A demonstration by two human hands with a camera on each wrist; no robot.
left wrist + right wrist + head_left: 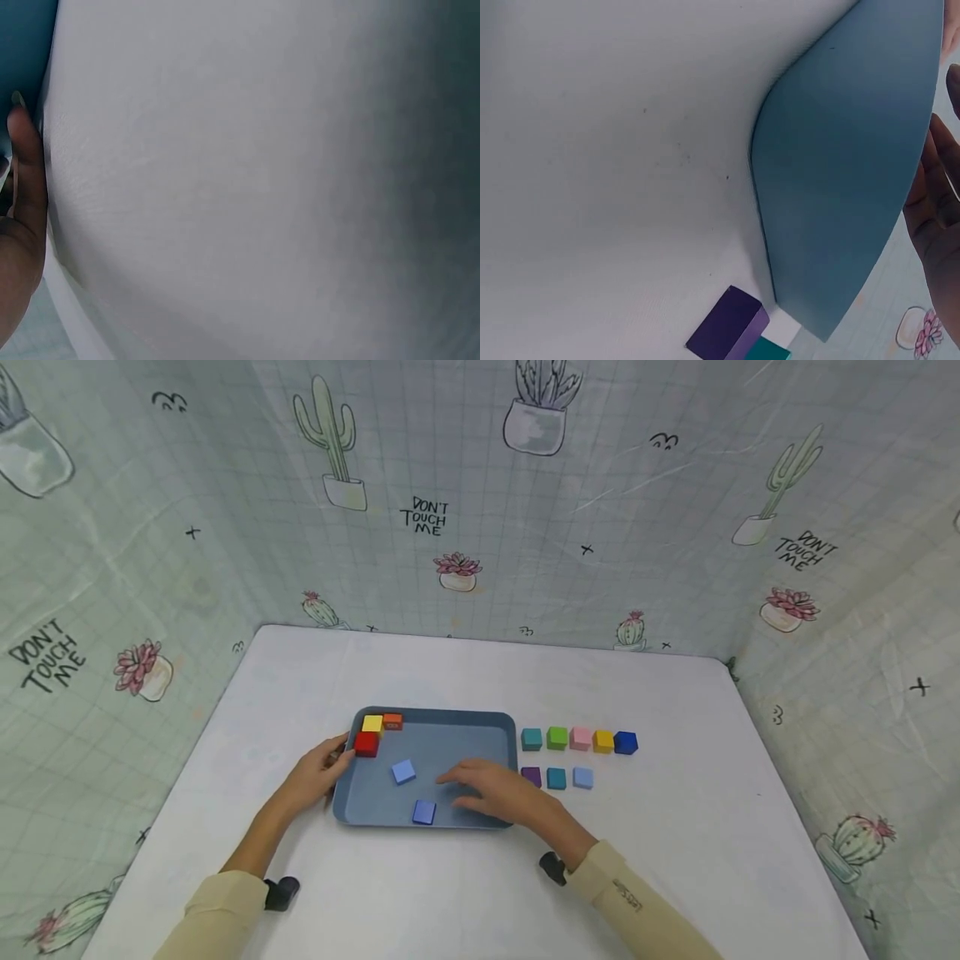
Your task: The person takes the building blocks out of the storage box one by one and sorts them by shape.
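Note:
My left hand [313,779] holds the left side of a blue-grey tray [465,722], thumb and fingers at its rim. In the left wrist view a finger [28,169] lies along the tray wall [26,49]. Over the tray's right half is my right hand [491,789], its fingers spread and nothing held. A light blue cube [403,772] and a darker blue cube [423,812] lie left of its fingertips. Tucked into the tray's far left corner are a red cube [366,744], a yellow cube [372,723] and an orange block [392,722].
Right of the tray, a back row runs from a teal cube [532,739] to a dark blue cube [626,742]. The front row has a purple cube [531,776], partly behind my right hand, another teal cube [556,778] and a pale blue cube [582,777]. Printed cloth surrounds the white table [420,893].

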